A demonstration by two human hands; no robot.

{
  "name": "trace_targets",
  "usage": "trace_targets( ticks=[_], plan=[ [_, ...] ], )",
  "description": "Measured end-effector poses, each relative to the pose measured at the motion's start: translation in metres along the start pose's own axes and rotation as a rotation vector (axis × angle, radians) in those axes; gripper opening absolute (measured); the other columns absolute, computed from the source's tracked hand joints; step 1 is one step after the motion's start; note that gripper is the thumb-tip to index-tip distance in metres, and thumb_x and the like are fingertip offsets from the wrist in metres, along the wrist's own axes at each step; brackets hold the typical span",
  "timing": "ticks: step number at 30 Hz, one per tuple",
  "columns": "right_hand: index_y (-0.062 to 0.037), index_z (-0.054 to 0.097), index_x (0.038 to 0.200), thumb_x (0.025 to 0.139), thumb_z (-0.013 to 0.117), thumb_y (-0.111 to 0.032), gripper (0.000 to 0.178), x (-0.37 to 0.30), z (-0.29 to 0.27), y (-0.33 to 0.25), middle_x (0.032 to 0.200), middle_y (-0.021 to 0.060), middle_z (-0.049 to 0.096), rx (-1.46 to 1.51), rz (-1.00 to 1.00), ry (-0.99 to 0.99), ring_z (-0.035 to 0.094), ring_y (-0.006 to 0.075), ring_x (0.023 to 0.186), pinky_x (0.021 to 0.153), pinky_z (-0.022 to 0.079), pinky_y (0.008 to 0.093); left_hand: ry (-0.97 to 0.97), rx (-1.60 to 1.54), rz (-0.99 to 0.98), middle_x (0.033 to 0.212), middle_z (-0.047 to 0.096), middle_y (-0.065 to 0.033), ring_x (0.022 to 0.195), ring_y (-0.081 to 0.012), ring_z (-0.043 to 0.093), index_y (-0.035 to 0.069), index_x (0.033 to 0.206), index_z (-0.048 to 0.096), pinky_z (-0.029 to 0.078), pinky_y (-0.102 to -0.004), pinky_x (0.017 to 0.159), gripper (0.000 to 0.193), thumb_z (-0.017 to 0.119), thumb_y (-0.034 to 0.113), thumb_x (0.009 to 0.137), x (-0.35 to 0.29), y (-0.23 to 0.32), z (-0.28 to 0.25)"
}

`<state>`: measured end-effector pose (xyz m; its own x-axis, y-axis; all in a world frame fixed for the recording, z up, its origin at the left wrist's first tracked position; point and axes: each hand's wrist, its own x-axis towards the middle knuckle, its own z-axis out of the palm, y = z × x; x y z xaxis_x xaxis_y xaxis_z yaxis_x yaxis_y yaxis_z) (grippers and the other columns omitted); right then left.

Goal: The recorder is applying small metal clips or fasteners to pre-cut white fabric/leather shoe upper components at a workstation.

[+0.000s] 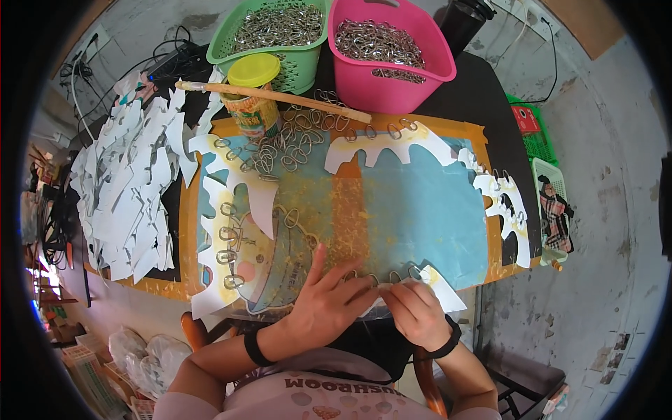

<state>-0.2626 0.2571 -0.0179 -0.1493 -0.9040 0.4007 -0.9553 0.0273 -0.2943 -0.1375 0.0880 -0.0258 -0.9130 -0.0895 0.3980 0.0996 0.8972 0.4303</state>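
At the near edge of the work mat, a white scalloped paper strip (442,288) with yellowish glue patches carries several metal rings along its edge. My right hand (420,315) is closed in a pinch on this strip beside a ring (414,272). From the left, my left hand (334,301) meets it with fingertips pinched at the strip's edge, its little finger raised and spread. Both hands hide the strip's middle and whatever small part lies between the fingertips. Another scalloped strip (218,294) with rings lies left of my left hand.
Loose rings (297,143) lie near a yellow-lidded tub (253,105) with a wooden stick (280,96) across it. Green (220,45) and pink (437,63) baskets of rings stand behind. White cutouts (129,189) pile up left; ringed strips (392,143) lie far and right.
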Motion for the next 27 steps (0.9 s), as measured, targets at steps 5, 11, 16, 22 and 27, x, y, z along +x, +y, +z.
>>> trace_targets(
  ticks=[5, 11, 16, 22, 27],
  plan=[
    [0.0030, 0.066, 0.099, 0.068, 0.065, -0.005, 0.032, 0.000, -0.002, -0.002, 0.105, 0.0095, 0.058, 0.022, 0.044, -0.025, 0.056, 0.0250, 0.093, 0.075, 0.051, 0.0358, -0.022, 0.027, 0.037, 0.103, 0.064, 0.0020, 0.112, -0.0248, 0.057, 0.017, 0.101, 0.073, 0.019, -0.0671, 0.110, 0.029, 0.067, 0.015, 0.072, -0.001, 0.001, -0.003],
    [0.0031, 0.063, 0.106, 0.068, 0.061, -0.001, 0.039, 0.000, -0.006, -0.004, 0.110, 0.0116, 0.062, 0.263, 0.126, 0.067, 0.058, 0.0261, 0.088, 0.076, 0.050, 0.0390, -0.039, 0.072, 0.072, 0.107, 0.060, -0.0039, 0.112, -0.0268, 0.055, 0.011, 0.099, 0.068, 0.025, -0.0696, 0.105, 0.025, 0.064, 0.015, 0.075, -0.001, 0.003, -0.006],
    [0.0018, 0.062, 0.109, 0.068, 0.061, 0.001, 0.041, -0.003, 0.004, -0.012, 0.105, 0.0085, 0.066, 0.150, 0.161, 0.086, 0.058, 0.0203, 0.083, 0.075, 0.046, 0.0331, -0.076, 0.058, 0.091, 0.106, 0.061, -0.0047, 0.113, -0.0268, 0.055, 0.007, 0.101, 0.068, 0.023, -0.0696, 0.106, 0.026, 0.063, 0.014, 0.076, 0.001, 0.005, -0.004],
    [0.0006, 0.063, 0.110, 0.070, 0.064, 0.000, 0.039, -0.002, 0.010, -0.018, 0.093, 0.0044, 0.065, 0.031, 0.216, 0.125, 0.056, 0.0180, 0.079, 0.073, 0.041, 0.0308, -0.147, -0.164, -0.127, 0.107, 0.054, -0.0093, 0.106, -0.0305, 0.056, 0.009, 0.099, 0.066, 0.024, -0.0635, 0.108, 0.023, 0.065, 0.005, 0.077, 0.012, 0.000, -0.009],
    [-0.0013, 0.066, 0.107, 0.073, 0.066, -0.002, 0.034, -0.007, 0.015, -0.017, 0.090, 0.0028, 0.065, 0.058, 0.216, 0.167, 0.055, 0.0196, 0.076, 0.073, 0.040, 0.0326, -0.181, -0.147, -0.100, 0.119, 0.042, -0.0169, 0.112, -0.0375, 0.049, 0.008, 0.100, 0.062, 0.029, -0.0630, 0.104, 0.022, 0.066, 0.005, 0.078, 0.026, -0.001, -0.008]
  ],
)
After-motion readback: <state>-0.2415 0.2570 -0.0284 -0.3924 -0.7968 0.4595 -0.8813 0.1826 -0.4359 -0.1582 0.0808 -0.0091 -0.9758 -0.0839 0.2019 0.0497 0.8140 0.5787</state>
